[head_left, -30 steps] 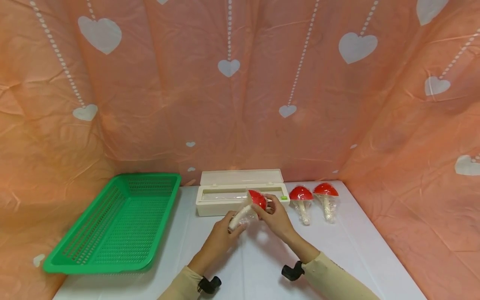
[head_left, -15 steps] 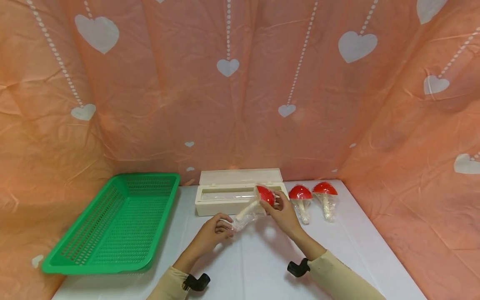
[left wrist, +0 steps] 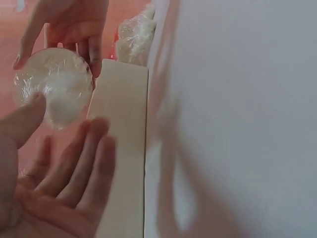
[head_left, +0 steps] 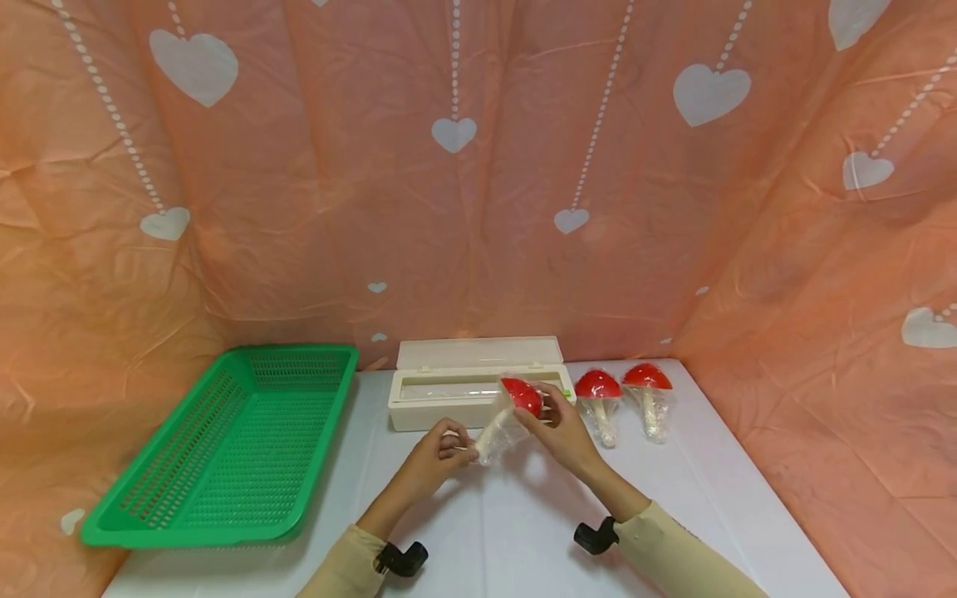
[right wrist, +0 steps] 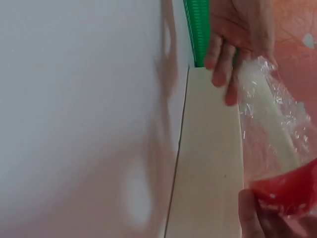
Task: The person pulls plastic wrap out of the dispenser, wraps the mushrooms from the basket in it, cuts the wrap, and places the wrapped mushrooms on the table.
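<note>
A toy mushroom (head_left: 521, 396) with a red cap and white stem, wrapped in crinkled clear film, is held tilted above the table. My right hand (head_left: 557, 423) grips it by the cap, thumb on the near side. My left hand (head_left: 434, 458) is at the lower end of the stem, its fingers loosely bent and spread from the thumb. The right wrist view shows the film (right wrist: 292, 116) standing loose around the stem. From the left wrist, the mushroom's pale underside (left wrist: 57, 91) faces the left hand's thumb.
Behind the hands stands a cream film dispenser box (head_left: 441, 414) with its lid (head_left: 478, 353) raised. Two more wrapped mushrooms lie to its right, one nearer (head_left: 598, 386) and one farther right (head_left: 647, 378). A green basket (head_left: 295, 507) sits on the left of the white table (head_left: 523, 531).
The left hand pulled back from the stem to the left, then came in slightly to its end. The right hand shifted right with the mushroom, whose cap then tilted back left.
</note>
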{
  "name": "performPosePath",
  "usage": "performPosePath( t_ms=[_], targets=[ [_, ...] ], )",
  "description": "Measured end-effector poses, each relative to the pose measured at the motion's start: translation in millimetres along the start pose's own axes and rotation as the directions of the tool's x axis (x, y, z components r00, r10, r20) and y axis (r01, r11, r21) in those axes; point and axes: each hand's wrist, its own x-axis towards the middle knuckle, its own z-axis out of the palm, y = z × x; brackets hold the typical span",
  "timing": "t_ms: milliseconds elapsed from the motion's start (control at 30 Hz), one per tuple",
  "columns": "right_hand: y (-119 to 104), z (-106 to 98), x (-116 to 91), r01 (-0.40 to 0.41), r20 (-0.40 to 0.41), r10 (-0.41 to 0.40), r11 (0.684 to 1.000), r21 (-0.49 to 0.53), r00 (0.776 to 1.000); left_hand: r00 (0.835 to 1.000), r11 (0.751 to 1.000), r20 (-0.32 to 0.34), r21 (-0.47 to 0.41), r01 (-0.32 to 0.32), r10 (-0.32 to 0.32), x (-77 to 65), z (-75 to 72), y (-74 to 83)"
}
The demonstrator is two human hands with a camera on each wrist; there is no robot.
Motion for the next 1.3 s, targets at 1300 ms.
performPosePath(
  t_ms=[1300],
  targets=[
    [25,-4,-23,0.066,0.483,-0.007,0.992,-0.105,0.876,0.981,0.793,-0.17,0.608,0.03,0.094,-55.7,-31.8,20.1]
  ],
)
